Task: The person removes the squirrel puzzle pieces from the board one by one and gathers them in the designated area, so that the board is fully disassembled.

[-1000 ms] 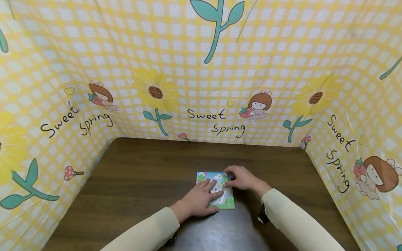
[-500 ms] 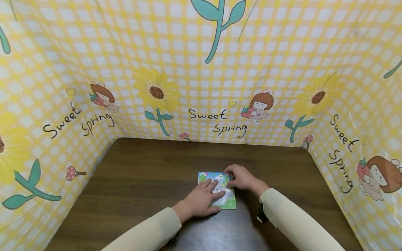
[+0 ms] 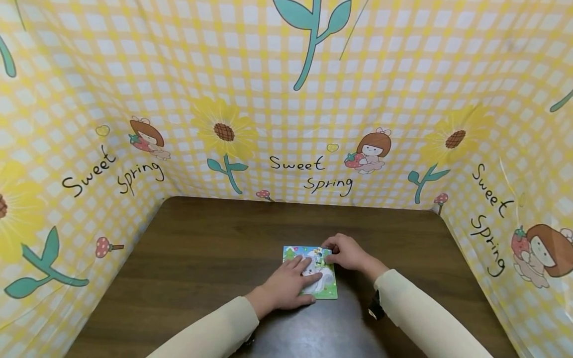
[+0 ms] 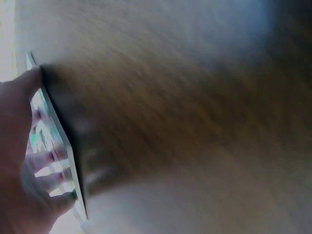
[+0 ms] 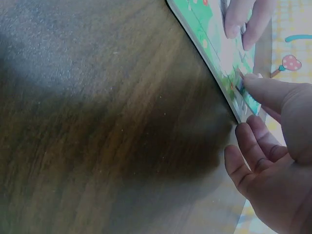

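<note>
A small square jigsaw puzzle (image 3: 329,288) lies flat on the brown table, printed with a white cartoon animal, green ground and blue sky. Spread over its left and middle part, my left hand (image 3: 286,286) presses it with straight fingers, thumb by the near edge. At the far right corner, my right hand (image 3: 346,252) pinches a puzzle piece (image 5: 247,97) between thumb and forefinger. That piece looks tilted against the puzzle surface in the right wrist view; its far side is hidden. The other right fingers are loosely bent beside the puzzle's edge. In the left wrist view the puzzle's edge (image 4: 73,165) shows blurred.
A dark brown wooden table (image 3: 201,238) carries the puzzle. Yellow checked cloth (image 3: 295,124) with flowers and "Sweet Spring" lettering walls in its back and both sides. A dark band with a device (image 3: 375,306) sits at the right wrist.
My right hand has shifted slightly right at the corner, and more of the print beside its thumb shows. My left hand stays on the puzzle. The head view has shifted slightly.
</note>
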A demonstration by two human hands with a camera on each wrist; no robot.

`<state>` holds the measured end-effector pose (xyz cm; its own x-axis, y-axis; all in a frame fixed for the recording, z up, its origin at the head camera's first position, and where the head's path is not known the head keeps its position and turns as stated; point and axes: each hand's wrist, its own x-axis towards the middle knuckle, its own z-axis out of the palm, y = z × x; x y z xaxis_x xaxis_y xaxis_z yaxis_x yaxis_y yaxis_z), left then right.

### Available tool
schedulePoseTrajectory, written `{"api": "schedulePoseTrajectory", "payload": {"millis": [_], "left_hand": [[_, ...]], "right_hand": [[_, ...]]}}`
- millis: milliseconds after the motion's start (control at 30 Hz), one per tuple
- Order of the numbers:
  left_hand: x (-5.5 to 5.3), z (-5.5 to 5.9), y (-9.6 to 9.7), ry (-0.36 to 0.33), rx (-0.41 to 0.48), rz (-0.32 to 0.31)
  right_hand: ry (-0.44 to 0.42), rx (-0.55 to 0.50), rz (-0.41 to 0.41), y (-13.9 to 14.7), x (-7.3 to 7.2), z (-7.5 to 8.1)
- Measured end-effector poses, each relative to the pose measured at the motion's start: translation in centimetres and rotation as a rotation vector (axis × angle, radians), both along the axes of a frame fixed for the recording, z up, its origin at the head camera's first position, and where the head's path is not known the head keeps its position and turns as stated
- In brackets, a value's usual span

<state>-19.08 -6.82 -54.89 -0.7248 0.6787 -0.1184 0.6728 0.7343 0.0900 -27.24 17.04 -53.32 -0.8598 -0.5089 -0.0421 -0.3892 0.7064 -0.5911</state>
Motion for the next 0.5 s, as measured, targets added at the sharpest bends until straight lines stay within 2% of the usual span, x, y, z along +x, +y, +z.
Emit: {"api": "schedulePoseTrajectory", "payload": {"millis": [167,300,500], "left_hand": [[0.0,0.2,-0.1,-0.037,0.058,0.025],[-0.1,-0.3,-0.6,-0.046,0.103,0.026],[0.1,0.0,-1.7,-0.034,0.135,0.042]], "right_hand": [[-0.066,-0.078,-0.030,0.4,0.3,-0.1],[-0.069,-0.119,-0.034,0.7,0.5,-0.1],[-0.095,-0.195,-0.078,1.8,0.8,1.1]]}}
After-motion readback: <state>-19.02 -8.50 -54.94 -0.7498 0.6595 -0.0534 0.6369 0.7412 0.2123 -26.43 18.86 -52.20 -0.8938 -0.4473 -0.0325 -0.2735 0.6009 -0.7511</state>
